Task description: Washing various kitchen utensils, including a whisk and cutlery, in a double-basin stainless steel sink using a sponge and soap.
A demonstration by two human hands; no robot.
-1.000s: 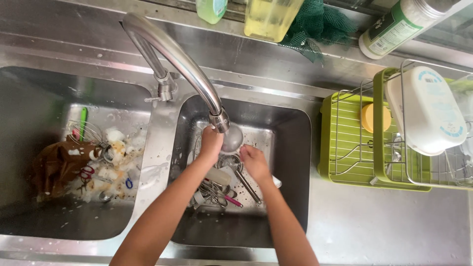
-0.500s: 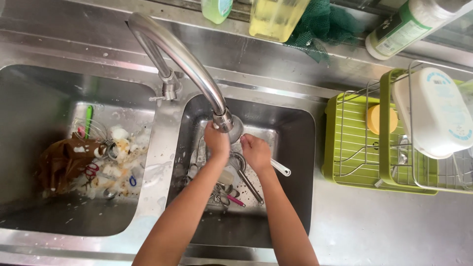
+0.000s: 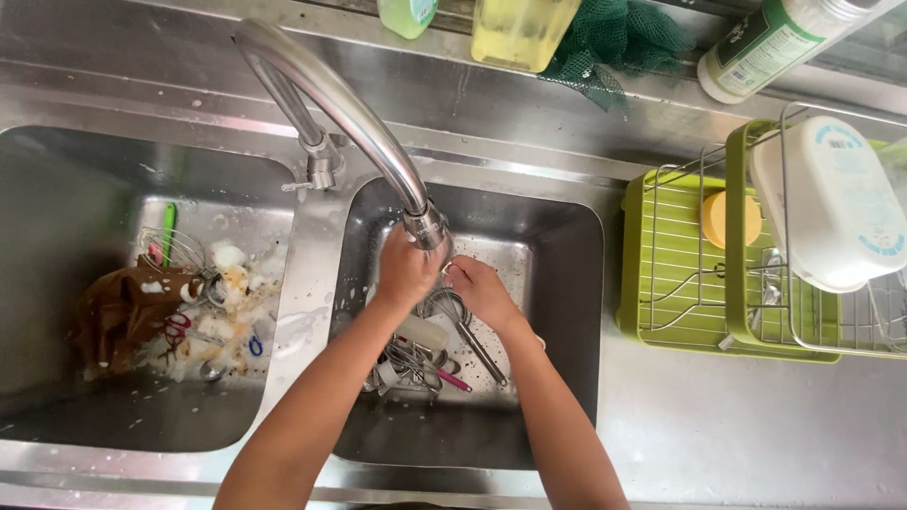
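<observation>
left of frame: left basin (image 3: 57, 189) holding soapy utensils and brown debris (image 3: 118, 316). centre: left hand (image 3: 406, 274) and right hand (image 3: 482, 291) together under faucet spout (image 3: 427, 227), closed on wire whisk (image 3: 452, 310), held there in right basin (image 3: 567, 283) for rinsing. more utensils (image 3: 411, 364) beneath. right of frame: green drying rack (image 3: 675, 274) on steel table (image 3: 756, 425), positioned for draining.

Beneath the left hand (image 3: 406, 269) lies a pink-handled utensil (image 3: 453, 381). Far to its left, a green stick (image 3: 168, 229) and brown, foam-flecked mess (image 3: 123, 312). Right of the right hand (image 3: 482, 291): a lime-green rack (image 3: 661, 283) (orange-yellow disc (image 3: 730, 219) inside) and a white container (image 3: 836, 212).
</observation>
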